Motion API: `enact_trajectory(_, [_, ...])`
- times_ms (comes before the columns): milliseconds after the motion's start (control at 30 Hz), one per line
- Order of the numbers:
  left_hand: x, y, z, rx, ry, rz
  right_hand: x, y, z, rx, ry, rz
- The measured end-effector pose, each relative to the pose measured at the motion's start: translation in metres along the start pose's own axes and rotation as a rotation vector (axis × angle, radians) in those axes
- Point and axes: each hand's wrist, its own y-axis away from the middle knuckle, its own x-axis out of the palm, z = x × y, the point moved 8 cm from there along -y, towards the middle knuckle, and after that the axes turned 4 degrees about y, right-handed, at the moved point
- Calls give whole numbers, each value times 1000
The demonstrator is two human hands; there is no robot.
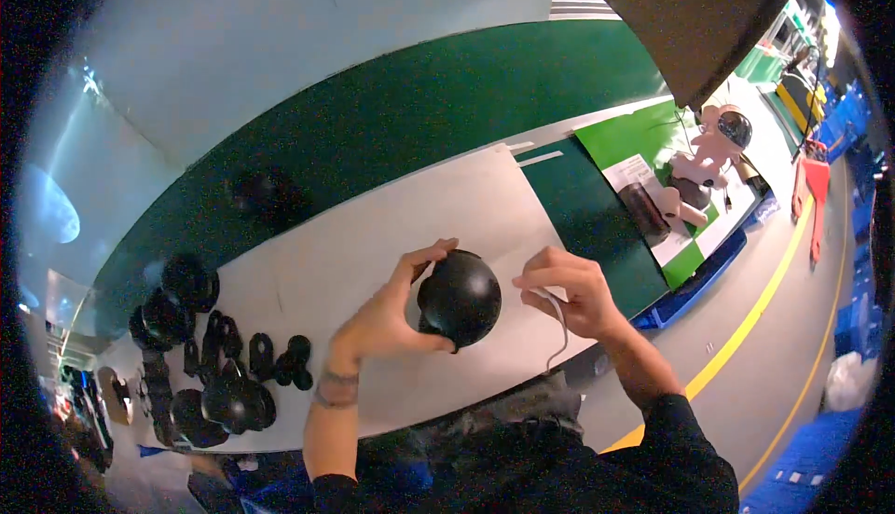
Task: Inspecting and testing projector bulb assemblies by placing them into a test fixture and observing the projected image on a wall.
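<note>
A glossy black ball-shaped part [463, 298] is gripped in my left hand [384, 326], thumb below and fingers around its upper left side. Just right of it, my right hand [576, 295] pinches a thin white cable [563, 335] whose lower end trails down toward the table's near edge. A small gap separates the right fingertips from the ball. The cable's upper end is hidden by the fingers. Both hands are over a white sheet [373, 234] on the bench.
Several black round shells [238, 400] and small black parts [262, 354] cluster at the left. A white astronaut figure [713, 146] and a dark cylinder [645, 213] rest at the right on a green board [634, 132]. A brown panel [685, 11] overhangs the upper right.
</note>
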Motion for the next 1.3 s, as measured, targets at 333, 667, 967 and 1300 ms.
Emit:
enact_trajectory(333, [3,12,18,56,253,204,37,-40,32,-72,2,233])
enact_trajectory(667, [-2,20,15,137,188,127,54,-52,45,-152,307,364])
enact_trajectory(967, [-3,20,14,192,251,127,66,-57,53,-135,470,410])
enact_trajectory(1300, [-1,21,26,280,188,154,64,-35,42,-149,303,263])
